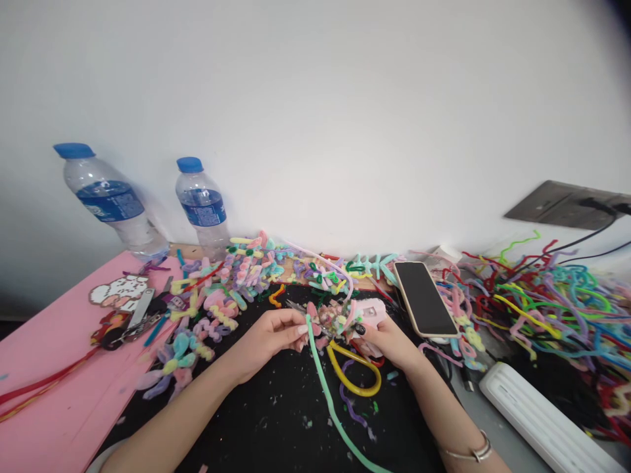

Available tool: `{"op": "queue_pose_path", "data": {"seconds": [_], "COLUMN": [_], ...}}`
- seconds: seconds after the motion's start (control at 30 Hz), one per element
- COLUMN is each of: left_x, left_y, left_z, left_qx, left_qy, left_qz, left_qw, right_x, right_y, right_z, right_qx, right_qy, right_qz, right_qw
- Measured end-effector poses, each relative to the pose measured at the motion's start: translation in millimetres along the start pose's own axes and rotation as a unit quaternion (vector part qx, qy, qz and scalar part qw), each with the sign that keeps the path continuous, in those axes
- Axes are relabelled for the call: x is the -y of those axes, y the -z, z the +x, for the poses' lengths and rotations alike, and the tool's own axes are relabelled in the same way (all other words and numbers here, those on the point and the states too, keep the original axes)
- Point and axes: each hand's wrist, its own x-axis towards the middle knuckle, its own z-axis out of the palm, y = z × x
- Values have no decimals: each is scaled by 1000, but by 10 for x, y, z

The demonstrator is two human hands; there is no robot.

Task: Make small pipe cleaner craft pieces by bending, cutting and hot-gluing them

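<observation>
My left hand (282,334) is closed in a pinch on the upper end of a mint-green pipe cleaner (324,387). The rest of that stem hangs down over the black mat toward the front edge. Close beside it, my right hand (389,338) is closed around a pale pink object (373,311), whose kind I cannot make out. Between the hands lies a cluster of small fuzzy pieces (340,318) in pink and mixed colours. Below them shows the yellow handle loop of scissors (362,393), with a purple pipe cleaner (352,407) partly under it.
Fuzzy pipe-cleaner shapes (246,269) line the back of the black mat (266,420). A phone (426,299), a white power strip (542,420) and a tangle of pipe cleaners (566,309) are at the right. Two bottles (202,203) stand by the wall; keys (140,315) lie on pink board (59,355).
</observation>
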Motion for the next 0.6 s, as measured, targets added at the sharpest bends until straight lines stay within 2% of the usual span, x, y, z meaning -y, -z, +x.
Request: {"op": "queue_pose_path", "data": {"seconds": [0.6], "left_x": [16], "left_y": [4], "left_z": [-5], "left_qx": [8], "left_qy": [-2], "left_qz": [3], "left_qw": [1000], "right_x": [23], "right_y": [-6], "right_z": [-10], "right_qx": [-2], "right_qy": [0], "right_qz": [-2], "right_qw": [1000]}}
